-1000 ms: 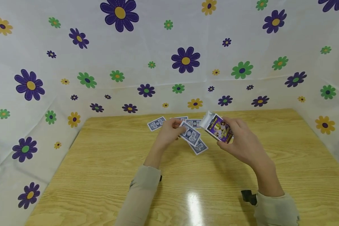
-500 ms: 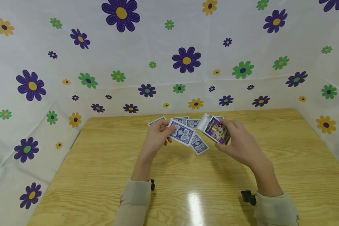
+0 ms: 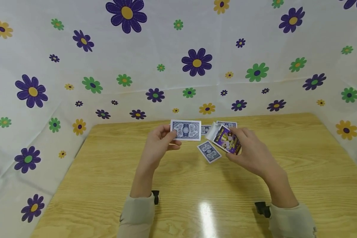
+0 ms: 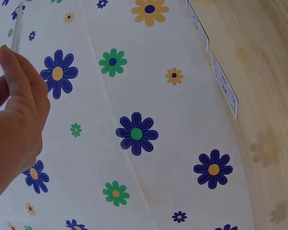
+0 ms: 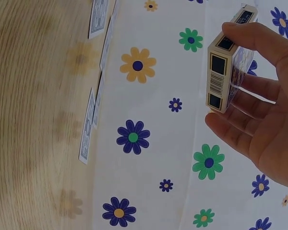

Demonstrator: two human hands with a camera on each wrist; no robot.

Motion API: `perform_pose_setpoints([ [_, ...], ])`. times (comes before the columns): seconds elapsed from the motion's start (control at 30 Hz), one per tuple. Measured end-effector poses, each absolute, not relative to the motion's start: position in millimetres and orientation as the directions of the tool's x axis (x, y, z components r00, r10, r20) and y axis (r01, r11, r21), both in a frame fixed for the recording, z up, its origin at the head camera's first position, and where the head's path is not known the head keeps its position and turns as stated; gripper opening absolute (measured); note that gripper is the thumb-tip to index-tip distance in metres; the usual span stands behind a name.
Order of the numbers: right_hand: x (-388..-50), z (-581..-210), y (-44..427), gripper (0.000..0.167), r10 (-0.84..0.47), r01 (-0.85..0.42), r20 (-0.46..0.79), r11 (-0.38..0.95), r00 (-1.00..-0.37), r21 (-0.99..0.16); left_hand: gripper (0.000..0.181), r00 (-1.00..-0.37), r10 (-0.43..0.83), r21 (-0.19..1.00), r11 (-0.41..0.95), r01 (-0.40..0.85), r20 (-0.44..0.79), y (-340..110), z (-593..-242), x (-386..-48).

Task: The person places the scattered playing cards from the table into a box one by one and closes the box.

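Note:
My left hand (image 3: 158, 145) pinches a blue-backed playing card (image 3: 185, 130) between thumb and fingers, held level above the table with its back toward me. In the left wrist view that card (image 4: 18, 31) shows nearly edge-on. The right hand (image 3: 253, 152) grips a purple card box (image 3: 227, 139) by its sides, tilted, its white flap (image 3: 212, 131) raised toward the left. In the right wrist view the box's barcode end (image 5: 217, 82) faces the camera. One card (image 3: 209, 151) lies face down below the box. Behind the held card and box, further cards (image 3: 227, 124) are partly hidden.
A wood-grain table (image 3: 107, 185) spreads under both hands. White cloth with printed flowers (image 3: 131, 66) rises behind the table's back edge and along both sides. Black wrist straps (image 3: 262, 209) show at the cuffs.
My left hand has drawn the card leftward, away from the box, and turned it from slanted to level. The right hand and box have shifted slightly down and left.

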State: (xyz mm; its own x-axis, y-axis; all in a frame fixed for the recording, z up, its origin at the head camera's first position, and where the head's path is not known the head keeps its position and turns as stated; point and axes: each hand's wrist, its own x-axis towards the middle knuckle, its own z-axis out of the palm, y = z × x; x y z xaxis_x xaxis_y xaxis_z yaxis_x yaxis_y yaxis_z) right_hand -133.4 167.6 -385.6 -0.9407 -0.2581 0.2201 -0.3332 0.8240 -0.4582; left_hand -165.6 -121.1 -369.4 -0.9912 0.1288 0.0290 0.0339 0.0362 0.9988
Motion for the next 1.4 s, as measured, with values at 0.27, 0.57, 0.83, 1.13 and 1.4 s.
perform_pose_setpoints([
  [0.27, -133, -386, 164, 0.079, -0.276, -0.353, 0.23, 0.823, -0.933, -0.445, 0.018, -0.986, 0.164, 0.999, 0.04, 0.031, 0.024, -119, -364, -158],
  [0.57, -135, -384, 162, 0.08, -0.304, -0.377, 0.231, 0.82, -0.924, -0.431, 0.011, -0.977, 0.211, 0.996, 0.076, 0.049, 0.032, -119, -367, -159],
  [0.83, -133, -384, 159, 0.079, -0.312, -0.374, 0.211, 0.826, -0.927, -0.422, 0.01, -0.98, 0.188, 0.992, 0.102, 0.08, 0.06, -117, -366, -155],
  [1.13, -130, -385, 155, 0.08, -0.321, -0.378, 0.204, 0.832, -0.925, -0.406, 0.01, -0.986, 0.126, 0.974, 0.18, 0.135, 0.114, -115, -371, -155],
  [1.4, -128, -386, 151, 0.08, -0.331, -0.378, 0.182, 0.829, -0.926, -0.412, 0.012, -0.973, 0.058, 0.931, 0.281, 0.232, 0.225, -109, -372, -152],
])
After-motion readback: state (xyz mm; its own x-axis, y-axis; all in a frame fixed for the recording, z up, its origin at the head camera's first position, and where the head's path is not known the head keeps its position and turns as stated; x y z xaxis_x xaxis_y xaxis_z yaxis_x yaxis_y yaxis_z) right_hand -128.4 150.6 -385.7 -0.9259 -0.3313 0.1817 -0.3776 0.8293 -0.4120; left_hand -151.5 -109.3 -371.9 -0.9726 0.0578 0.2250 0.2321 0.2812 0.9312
